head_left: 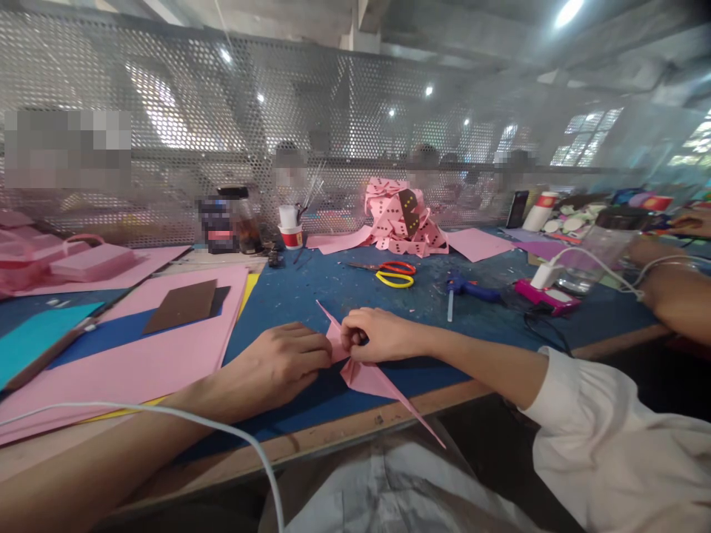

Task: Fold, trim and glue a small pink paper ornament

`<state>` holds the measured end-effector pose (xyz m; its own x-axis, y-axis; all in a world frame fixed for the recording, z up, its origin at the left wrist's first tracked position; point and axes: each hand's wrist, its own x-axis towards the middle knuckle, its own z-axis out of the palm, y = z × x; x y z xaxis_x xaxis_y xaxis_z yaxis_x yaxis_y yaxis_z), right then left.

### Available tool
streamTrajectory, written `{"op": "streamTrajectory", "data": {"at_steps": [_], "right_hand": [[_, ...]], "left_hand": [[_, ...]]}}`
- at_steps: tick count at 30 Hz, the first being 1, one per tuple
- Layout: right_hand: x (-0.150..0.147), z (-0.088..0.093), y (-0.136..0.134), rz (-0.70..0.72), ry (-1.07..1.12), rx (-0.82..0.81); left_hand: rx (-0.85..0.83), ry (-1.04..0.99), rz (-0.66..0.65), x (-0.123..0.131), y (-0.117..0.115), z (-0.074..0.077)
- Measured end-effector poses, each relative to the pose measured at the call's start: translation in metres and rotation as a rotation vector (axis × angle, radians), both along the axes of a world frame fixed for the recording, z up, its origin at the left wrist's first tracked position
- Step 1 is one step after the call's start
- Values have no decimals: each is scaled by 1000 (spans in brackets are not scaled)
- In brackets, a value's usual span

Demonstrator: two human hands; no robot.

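Observation:
A folded piece of pink paper lies at the front of the blue work surface, one pointed end sticking out over the table edge and another pointing away from me. My left hand is closed on the paper's left side, its fingertips partly hidden. From the right, my right hand pinches the paper near its middle, thumb and fingers curled together. Beyond the hands lie scissors with red and yellow handles. A blue glue gun rests to their right.
Pink sheets with a brown card lie at left. A pink folded-paper model stands at the back before a perforated metal screen. A white cable crosses my left forearm. Another person's arm reaches in at right.

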<state>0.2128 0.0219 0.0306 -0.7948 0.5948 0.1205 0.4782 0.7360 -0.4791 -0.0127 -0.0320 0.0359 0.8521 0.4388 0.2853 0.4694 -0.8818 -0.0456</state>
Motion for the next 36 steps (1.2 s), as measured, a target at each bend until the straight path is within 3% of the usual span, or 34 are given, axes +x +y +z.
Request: {"op": "streamTrajectory", "data": {"at_steps": [9, 36], "right_hand": [[0, -7, 1, -12, 30, 42], [1, -3, 1, 18, 39, -2]], "left_hand": [[-67, -54, 52, -2, 2, -8], [-121, -42, 33, -2, 0, -7]]}}
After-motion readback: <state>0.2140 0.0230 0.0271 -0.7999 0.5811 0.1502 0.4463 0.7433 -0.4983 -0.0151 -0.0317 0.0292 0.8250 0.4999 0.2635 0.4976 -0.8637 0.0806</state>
